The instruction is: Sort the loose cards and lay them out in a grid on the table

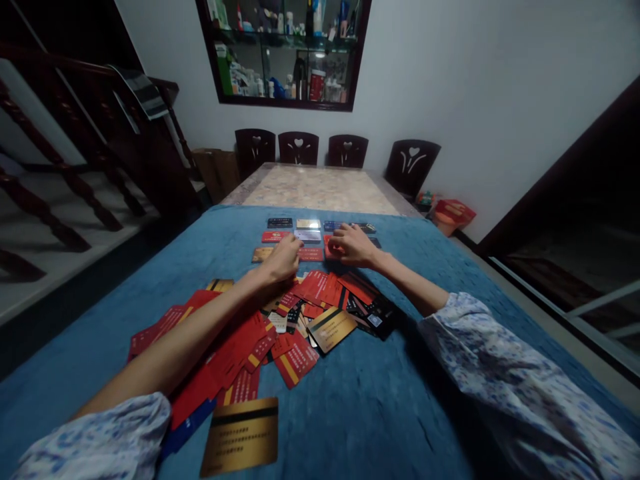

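Foreground: a gold card (240, 437) lies alone on the blue cloth (380, 413), stripe side up.
Middle: a loose pile of cards (280, 333) (mostly red, some black and gold) lies under both forearms.
Left hand (283, 260): fingers curled under; cannot tell whether they pinch anything.
Right hand (353, 245): fingers bent down onto cards; grip not discernible.
Red card (311, 254): between the hands, long axis left to right, just beside the left knuckles, the nearer hand.
Beyond: cards laid in rows (295, 230), bare desk (315, 187), chairs (299, 147).
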A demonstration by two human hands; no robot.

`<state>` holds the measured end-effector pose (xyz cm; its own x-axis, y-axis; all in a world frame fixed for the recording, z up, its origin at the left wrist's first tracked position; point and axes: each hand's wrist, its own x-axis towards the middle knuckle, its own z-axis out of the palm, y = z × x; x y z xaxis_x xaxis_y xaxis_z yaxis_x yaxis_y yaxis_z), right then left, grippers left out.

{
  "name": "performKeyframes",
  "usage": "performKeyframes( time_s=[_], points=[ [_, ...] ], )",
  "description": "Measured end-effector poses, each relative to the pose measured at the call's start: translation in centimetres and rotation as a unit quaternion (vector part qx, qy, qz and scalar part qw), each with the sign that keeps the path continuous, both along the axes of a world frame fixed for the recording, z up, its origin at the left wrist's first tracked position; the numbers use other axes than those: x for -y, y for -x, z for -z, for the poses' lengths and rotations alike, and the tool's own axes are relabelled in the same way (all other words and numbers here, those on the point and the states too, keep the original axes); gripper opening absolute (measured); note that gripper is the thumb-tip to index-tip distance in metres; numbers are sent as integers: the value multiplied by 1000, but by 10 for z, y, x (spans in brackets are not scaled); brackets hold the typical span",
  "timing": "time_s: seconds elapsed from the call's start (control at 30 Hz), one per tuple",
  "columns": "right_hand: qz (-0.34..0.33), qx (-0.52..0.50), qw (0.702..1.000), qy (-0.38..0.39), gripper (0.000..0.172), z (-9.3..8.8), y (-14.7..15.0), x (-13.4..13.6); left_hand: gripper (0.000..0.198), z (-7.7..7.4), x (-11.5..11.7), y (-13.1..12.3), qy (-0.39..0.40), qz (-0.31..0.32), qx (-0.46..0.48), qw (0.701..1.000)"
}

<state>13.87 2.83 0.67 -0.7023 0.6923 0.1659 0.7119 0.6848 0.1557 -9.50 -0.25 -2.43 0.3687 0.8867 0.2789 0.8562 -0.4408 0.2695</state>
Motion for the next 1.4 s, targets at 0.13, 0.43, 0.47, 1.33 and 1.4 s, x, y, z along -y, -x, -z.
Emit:
performKeyframes(
  time_s=[0.13, 0.43, 0.47, 1.33, 1.4],
  points=[
    [7, -14, 1000, -7, 17, 7, -19, 9, 30, -1, 11, -16, 2, 31, 1, 1000],
    [18, -35, 999, -12, 18, 18, -52, 31, 34, -3, 32, -45, 6, 72, -34, 997],
    [19, -35, 999, -10, 18, 18, -55, 34, 34, -3, 34, -49, 10, 79, -35, 996],
    [-8, -31, 996, 87, 43, 24, -81, 92, 34, 4, 43, -89, 70, 182, -100, 976],
    [-13, -35, 995, 88, 40, 25, -82, 91, 33, 4, 43, -89, 64, 182, -110, 975]
  ],
)
